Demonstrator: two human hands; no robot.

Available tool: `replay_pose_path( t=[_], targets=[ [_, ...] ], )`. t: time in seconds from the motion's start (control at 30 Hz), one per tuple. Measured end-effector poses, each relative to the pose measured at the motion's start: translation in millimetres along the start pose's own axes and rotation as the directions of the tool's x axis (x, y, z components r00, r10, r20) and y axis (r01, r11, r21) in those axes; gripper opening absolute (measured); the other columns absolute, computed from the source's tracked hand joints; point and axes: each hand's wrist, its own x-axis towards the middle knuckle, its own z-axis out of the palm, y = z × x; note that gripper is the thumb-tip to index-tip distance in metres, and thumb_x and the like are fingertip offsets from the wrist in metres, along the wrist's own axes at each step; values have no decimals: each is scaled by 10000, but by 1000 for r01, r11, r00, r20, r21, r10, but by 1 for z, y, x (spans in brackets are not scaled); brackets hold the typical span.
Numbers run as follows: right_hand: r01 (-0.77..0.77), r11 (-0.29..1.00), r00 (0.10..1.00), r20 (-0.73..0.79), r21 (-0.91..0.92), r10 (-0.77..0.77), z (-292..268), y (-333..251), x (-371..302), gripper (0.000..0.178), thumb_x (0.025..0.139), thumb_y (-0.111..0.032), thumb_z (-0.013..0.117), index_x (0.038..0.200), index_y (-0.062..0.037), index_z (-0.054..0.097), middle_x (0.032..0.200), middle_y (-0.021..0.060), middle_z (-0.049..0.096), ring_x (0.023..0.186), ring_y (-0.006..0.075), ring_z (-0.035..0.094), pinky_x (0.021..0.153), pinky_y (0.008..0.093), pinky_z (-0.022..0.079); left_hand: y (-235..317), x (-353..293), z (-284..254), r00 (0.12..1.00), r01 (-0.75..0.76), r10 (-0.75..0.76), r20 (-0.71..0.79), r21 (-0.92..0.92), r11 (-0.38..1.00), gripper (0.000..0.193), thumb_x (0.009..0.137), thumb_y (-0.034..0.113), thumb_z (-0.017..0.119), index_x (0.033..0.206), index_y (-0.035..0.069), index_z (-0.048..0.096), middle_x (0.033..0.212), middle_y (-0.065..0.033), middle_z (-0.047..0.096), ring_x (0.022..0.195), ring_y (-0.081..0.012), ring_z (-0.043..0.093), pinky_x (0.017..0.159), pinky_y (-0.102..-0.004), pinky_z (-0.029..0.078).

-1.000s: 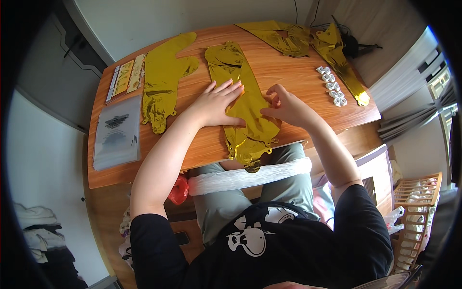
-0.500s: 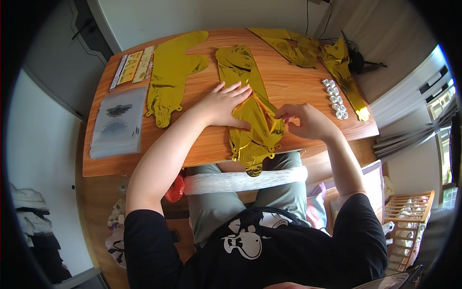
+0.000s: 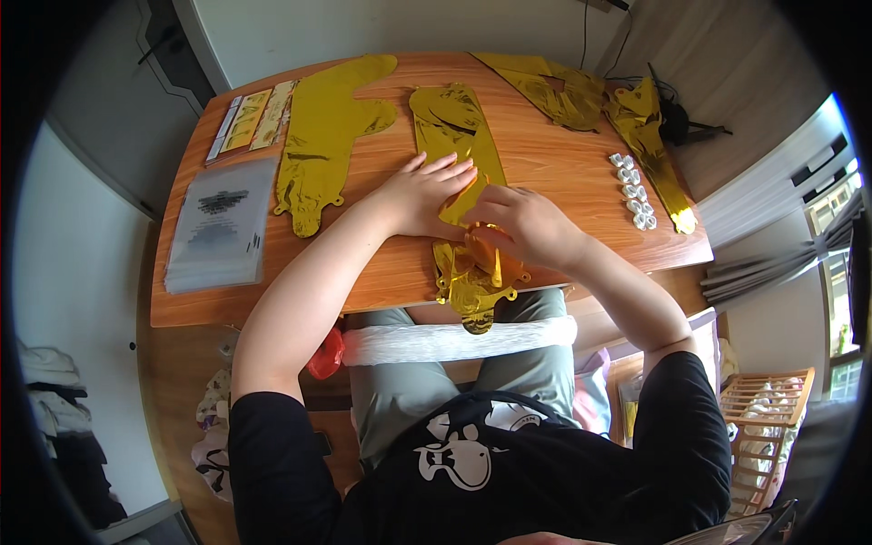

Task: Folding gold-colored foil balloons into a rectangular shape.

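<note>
A flat gold foil balloon (image 3: 454,134) lies lengthwise before me, its tabbed near end hanging over the table's front edge. My left hand (image 3: 425,195) rests on its middle, palm down with the fingers stretched out. Close against it, my right hand (image 3: 531,225) has its fingers closed on a raised fold of the foil. The foil is creased and folded over beneath that hand, and the fingertips are partly hidden. Another gold foil balloon (image 3: 320,136) lies flat to the left, apart from both hands.
Stacked clear plastic bags (image 3: 218,259) and printed cards (image 3: 252,123) sit at the table's left. More gold foil pieces (image 3: 568,102) lie at the far right, near small white rolls (image 3: 633,193). A white plastic bundle (image 3: 454,343) with a red end (image 3: 327,356) crosses my thighs.
My right hand has moved left toward my left hand, pulling the foil's right side over into a fold. My left hand has stayed on the balloon.
</note>
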Motion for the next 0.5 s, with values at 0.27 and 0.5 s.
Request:
replay_pose_path(
  t=[0.27,0.5],
  targets=[
    [-34,996,999,-21,87,36,15,3,-22,293,912,-137,729,1191,-61,683,1057,142,723,1013,346,677,913,443,528,0,4,2,1000,-4,4,10,-7,1000,1114,797,765,681,1646,188,249,1706,-33,252,1584,-240,187,1291,-511,132],
    [-58,995,998,-34,81,61,16,0,-27,307,898,-149,747,1190,-76,692,1081,129,725,1023,344,673,979,446,492,-10,5,10,1000,12,-12,1,-50,999,1148,786,831,619,1651,184,231,1712,-36,232,1590,-234,160,1294,-499,110]
  ],
)
